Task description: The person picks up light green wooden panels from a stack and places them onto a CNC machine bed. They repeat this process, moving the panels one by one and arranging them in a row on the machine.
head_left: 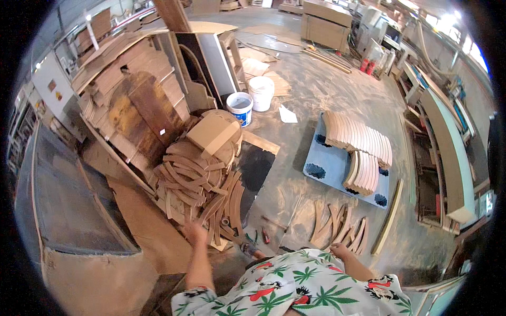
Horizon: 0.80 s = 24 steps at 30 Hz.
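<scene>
My left hand (196,233) is blurred, at the near edge of a heap of curved wooden strips (182,181); its fingers cannot be made out. My right hand (341,250) is close to my body, beside several loose curved strips (342,229) on the floor. Its fingers look curled together, and whatever may be in them is hidden. Between the hands, a red-handled tool (265,236) lies on the floor near a tape roll (225,221). A cardboard piece (213,131) rests on top of the heap.
On the right, a blue pallet (311,152) carries two neat rows of curved wooden pieces (358,134). A long wooden bar (387,217) lies beside it. Two white buckets (261,94) stand ahead. Stacked boards (142,100) lean at left; a long workbench (448,152) lines the right.
</scene>
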Motion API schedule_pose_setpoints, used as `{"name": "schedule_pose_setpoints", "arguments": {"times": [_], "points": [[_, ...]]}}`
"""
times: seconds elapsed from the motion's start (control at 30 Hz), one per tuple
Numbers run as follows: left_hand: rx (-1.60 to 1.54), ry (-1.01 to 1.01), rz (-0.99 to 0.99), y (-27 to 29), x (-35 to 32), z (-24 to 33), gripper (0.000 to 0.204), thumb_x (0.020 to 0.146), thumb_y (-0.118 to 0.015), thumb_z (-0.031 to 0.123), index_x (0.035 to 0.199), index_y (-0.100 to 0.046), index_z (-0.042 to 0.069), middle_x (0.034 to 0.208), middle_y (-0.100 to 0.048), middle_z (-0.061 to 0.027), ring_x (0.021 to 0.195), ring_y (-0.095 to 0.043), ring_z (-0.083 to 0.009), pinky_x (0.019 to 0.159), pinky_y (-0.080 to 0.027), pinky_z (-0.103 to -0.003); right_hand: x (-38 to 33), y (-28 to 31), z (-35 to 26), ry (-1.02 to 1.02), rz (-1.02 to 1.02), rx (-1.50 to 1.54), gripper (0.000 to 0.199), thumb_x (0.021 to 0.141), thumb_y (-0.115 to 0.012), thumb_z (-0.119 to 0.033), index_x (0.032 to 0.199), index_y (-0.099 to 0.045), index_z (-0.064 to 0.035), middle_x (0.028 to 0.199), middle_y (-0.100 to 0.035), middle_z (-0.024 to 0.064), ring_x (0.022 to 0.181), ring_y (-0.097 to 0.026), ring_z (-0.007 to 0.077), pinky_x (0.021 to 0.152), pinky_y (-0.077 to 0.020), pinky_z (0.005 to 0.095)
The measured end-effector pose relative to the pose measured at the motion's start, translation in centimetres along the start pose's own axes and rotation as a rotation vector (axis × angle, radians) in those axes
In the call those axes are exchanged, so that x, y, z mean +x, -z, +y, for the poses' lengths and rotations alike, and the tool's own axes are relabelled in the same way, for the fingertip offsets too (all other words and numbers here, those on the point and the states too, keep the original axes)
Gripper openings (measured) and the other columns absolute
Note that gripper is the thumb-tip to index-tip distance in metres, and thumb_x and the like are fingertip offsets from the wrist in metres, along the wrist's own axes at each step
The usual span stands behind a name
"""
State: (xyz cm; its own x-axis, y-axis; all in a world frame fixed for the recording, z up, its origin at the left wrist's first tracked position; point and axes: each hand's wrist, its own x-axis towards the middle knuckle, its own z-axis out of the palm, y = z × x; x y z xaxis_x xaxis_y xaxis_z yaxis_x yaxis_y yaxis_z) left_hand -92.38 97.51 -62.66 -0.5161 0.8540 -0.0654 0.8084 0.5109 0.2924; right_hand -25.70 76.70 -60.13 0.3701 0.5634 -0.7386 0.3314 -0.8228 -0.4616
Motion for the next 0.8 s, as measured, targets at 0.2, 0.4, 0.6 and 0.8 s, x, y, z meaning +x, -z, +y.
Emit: {"name": "schedule_pose_setpoints", "arguments": {"times": [0.2,0.4,0.6,0.8], "points": [[0.009,-0.318,-0.822,-14.9,-17.3,3.2,0.031,0.084,-0.068,0.028,0.109,-0.075,0.012,0.117,-0.068,-0.0206,0.114,-0.063,-0.0385,0.098,-0.046,-0.05,-2.4,-0.6,5.9,0.015,0.111,0.225,0.038,0.089,-0.07,-0.025,0.118,-0.072,-0.0007,0.087,-0.072,0.0078,0.066,-0.065,0.0156,0.051,-0.0504,0.0309],[-0.223,-0.606,-0.87,-16.8,-21.8,5.0,0.029,0.092,-0.058,0.029,0.097,-0.075,0.005,0.089,-0.072,-0.0157,0.082,-0.069,-0.0285,0.073,-0.052,-0.041,0.6,0.2,20.0,0.149,0.481,-0.015,0.047,0.088,-0.065,-0.047,0.108,-0.076,-0.0064,0.079,-0.072,0.0173,0.075,-0.071,0.0287,0.076,-0.0557,0.0443],[-0.223,-0.422,-1.098,-10.6,-24.3,15.2,0.019,0.095,-0.06,0.011,0.088,-0.07,-0.002,0.077,-0.07,-0.007,0.069,-0.065,-0.0145,0.063,-0.05,-0.031,-7.8,2.5,25.9,-0.054,0.371,0.493,0.05,0.087,-0.068,-0.036,0.124,-0.069,-0.002,0.111,-0.073,0.0187,0.103,-0.07,0.0303,0.094,-0.0538,0.0395],[0.09,-1.18,-1.396,-18.0,-23.7,29.1,0.022,0.09,-0.069,0.015,0.104,-0.072,-0.001,0.088,-0.074,-0.017,0.083,-0.071,-0.0198,0.075,-0.055,-0.035,-20.6,4.6,24.6,-0.036,0.282,0.797,0.048,0.093,-0.07,-0.037,0.127,-0.067,-0.0032,0.117,-0.072,0.0154,0.108,-0.067,0.0256,0.097,-0.0517,0.0373]]}}
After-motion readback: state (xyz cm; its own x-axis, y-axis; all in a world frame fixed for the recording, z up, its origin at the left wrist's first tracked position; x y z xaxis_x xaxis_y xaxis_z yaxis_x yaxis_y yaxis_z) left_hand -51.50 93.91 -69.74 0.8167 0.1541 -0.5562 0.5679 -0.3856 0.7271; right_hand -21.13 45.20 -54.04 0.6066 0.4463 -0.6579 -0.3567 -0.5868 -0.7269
